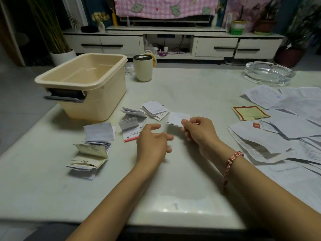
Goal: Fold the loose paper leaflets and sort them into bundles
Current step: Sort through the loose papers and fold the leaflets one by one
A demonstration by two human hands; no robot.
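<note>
Bare pale counter (173,180) before you lies open; folded white leaflet bundles (154,110) and the beige plastic tub (104,101) block your left, loose printed sheets (286,129) your right.

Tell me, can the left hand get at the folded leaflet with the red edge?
Probably yes: the left hand is open and empty, and the folded white paper leaflet with the red edge lies just beside its fingers, uncovered.
</note>
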